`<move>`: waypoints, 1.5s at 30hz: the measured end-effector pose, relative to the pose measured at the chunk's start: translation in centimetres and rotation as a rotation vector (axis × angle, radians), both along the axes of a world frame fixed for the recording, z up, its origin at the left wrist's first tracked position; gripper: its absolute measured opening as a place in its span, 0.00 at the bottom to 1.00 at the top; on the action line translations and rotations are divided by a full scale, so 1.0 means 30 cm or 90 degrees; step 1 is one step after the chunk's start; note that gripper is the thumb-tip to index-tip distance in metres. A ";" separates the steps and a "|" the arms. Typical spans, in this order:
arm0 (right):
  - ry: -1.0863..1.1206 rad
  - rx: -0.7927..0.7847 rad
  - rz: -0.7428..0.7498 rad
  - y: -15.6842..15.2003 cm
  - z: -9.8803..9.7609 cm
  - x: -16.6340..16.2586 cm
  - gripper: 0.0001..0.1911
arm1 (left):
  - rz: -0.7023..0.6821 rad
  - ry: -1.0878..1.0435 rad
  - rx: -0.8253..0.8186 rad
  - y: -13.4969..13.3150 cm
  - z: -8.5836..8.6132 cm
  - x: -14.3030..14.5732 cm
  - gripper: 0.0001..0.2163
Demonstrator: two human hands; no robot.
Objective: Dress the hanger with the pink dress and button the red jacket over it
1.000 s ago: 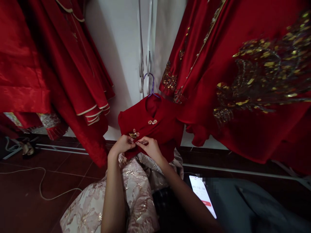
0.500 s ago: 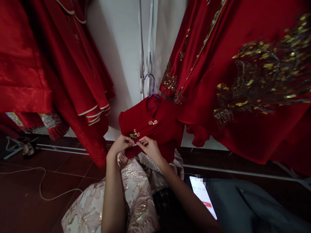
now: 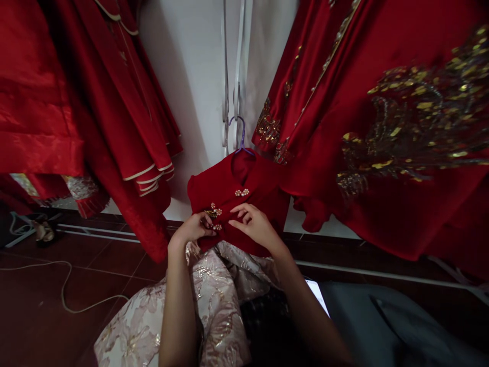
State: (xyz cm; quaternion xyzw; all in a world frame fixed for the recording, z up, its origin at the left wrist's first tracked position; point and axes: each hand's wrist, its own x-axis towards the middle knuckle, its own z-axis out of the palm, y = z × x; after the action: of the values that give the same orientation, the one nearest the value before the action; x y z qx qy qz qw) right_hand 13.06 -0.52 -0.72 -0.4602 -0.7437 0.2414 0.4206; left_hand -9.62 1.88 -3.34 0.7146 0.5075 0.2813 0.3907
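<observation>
A sleeveless-looking red top (image 3: 214,183) hangs on a purple hanger (image 3: 242,137). Pearly flower clasps (image 3: 242,193) sit on its front, with another flower clasp (image 3: 217,227) lower down and a gold fan-shaped ornament (image 3: 211,213) beside a cluster of pearl flowers (image 3: 216,208). My left hand (image 3: 192,228) is closed at the front of the top, its fingertips pinching the cloth beside the lower clasp. Just right of that clasp is my right hand (image 3: 254,223), thumb and index finger apart, holding nothing. Pale floral brocade cloth (image 3: 214,290) lies below the top.
Red garments (image 3: 126,117) hang at the left, and a red robe with gold sequins (image 3: 416,117) hangs at the right. White metal rack bars (image 3: 240,56) stand behind. A lit phone (image 3: 317,295) rests on a dark grey seat (image 3: 362,311). A pale cable (image 3: 69,285) crosses the tiled floor.
My right hand has let go at the lower clasp and moved right, its fingers opening. My left hand stays by the clasp. My right forearm now covers more of the phone.
</observation>
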 end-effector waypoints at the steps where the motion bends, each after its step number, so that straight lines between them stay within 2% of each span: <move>1: 0.013 0.000 0.000 -0.005 0.011 -0.001 0.13 | 0.009 0.011 0.005 -0.002 0.006 0.005 0.16; 5: 0.029 -0.028 0.038 -0.021 0.023 -0.024 0.11 | 0.033 0.085 0.026 -0.003 0.018 0.018 0.15; 11: -0.007 -0.052 0.090 -0.011 -0.011 -0.039 0.07 | 0.025 0.151 0.057 -0.003 0.025 0.034 0.11; 16: -0.015 -0.059 0.074 0.012 -0.032 -0.019 0.06 | 0.003 0.129 0.040 -0.004 0.023 0.029 0.08; 20: -0.024 -0.066 0.063 0.018 -0.039 -0.015 0.07 | 0.029 0.143 0.057 -0.008 0.028 0.019 0.08; 26: -0.068 -0.105 0.104 0.007 -0.064 -0.045 0.08 | 0.023 0.100 0.036 -0.014 0.037 0.025 0.09; 36: -0.076 -0.077 0.092 0.030 -0.084 -0.035 0.06 | 0.030 0.122 0.051 0.013 -0.001 0.010 0.11; 41: -0.070 -0.071 0.093 0.035 -0.085 -0.031 0.07 | 0.000 0.116 0.015 0.014 -0.004 0.013 0.08; 45: -0.065 -0.071 0.085 0.034 -0.083 -0.026 0.07 | 0.016 0.101 0.004 0.012 -0.004 0.005 0.08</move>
State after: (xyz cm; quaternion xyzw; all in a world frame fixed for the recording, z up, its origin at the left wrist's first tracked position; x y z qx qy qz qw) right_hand 12.28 0.50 -3.22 -0.4438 -0.7786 0.2863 0.3389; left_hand -9.46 2.24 -3.47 0.7294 0.5450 0.2303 0.3434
